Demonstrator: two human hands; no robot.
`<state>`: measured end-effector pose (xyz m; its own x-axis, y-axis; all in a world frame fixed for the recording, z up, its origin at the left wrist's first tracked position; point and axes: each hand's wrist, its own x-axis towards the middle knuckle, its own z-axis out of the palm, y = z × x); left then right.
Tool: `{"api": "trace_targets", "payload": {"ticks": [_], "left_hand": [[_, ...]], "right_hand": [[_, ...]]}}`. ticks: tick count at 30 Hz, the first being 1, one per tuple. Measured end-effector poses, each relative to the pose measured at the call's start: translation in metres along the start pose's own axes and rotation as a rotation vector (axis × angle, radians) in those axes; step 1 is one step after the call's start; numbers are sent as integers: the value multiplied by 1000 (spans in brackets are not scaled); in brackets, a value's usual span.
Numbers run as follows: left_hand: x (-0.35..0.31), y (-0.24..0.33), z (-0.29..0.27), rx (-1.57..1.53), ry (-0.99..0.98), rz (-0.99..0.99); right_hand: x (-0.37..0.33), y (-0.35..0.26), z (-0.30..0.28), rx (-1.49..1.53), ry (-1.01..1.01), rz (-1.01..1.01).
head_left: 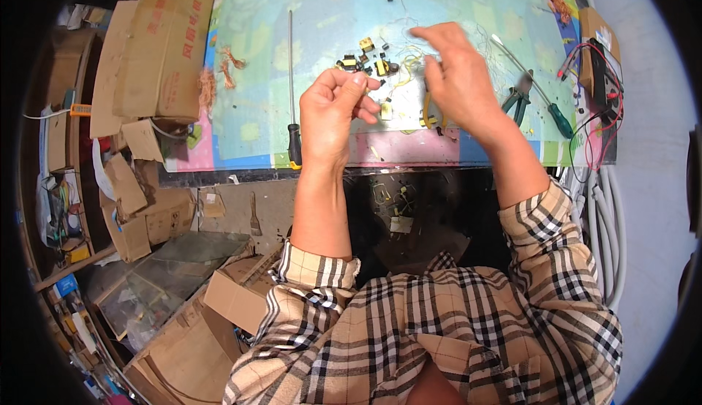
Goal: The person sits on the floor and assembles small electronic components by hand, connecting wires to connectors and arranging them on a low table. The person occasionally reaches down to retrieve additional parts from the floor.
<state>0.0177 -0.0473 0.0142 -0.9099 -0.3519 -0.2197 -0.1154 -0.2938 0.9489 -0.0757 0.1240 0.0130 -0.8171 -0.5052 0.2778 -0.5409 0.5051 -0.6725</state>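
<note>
My left hand (333, 109) is raised over the near part of the table, its thumb and forefinger pinched together. Whatever lies between those fingertips is too small or hidden to make out. To its right, my right hand (462, 80) hovers with the forefinger stretched out and the thumb apart, slightly blurred. Just beyond the left hand lie small transformers with yellow tape (382, 67) and black cores. Fine loose wires (409, 69) spread between the two hands. A yellow curved handle (427, 109) shows partly beneath the right hand.
A long screwdriver (295, 145) lies left of my left hand. At right are green-handled pliers (521, 101), a green-handled screwdriver (560, 121) and a black meter (605, 76) with red and black leads. Copper wire bundles (228, 69) lie near a cardboard box (164, 54) on the left.
</note>
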Motion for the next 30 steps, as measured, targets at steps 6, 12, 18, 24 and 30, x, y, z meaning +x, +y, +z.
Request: {"api": "trace_targets", "payload": {"ticks": [6, 12, 18, 24, 30], "left_hand": [[1, -6, 9, -58, -53, 2], [0, -15, 7, 225, -30, 111], [4, -9, 7, 24, 79, 67], [8, -13, -6, -230, 108, 46], [8, -8, -10, -175, 69, 4]], "right_hand": [[-10, -10, 14, 227, -220, -43], [0, -19, -10, 298, -196, 157], [-2, -18, -22, 276, -227, 84], [0, -10, -27, 239, -360, 174], [2, 7, -21, 155, -184, 189]]}}
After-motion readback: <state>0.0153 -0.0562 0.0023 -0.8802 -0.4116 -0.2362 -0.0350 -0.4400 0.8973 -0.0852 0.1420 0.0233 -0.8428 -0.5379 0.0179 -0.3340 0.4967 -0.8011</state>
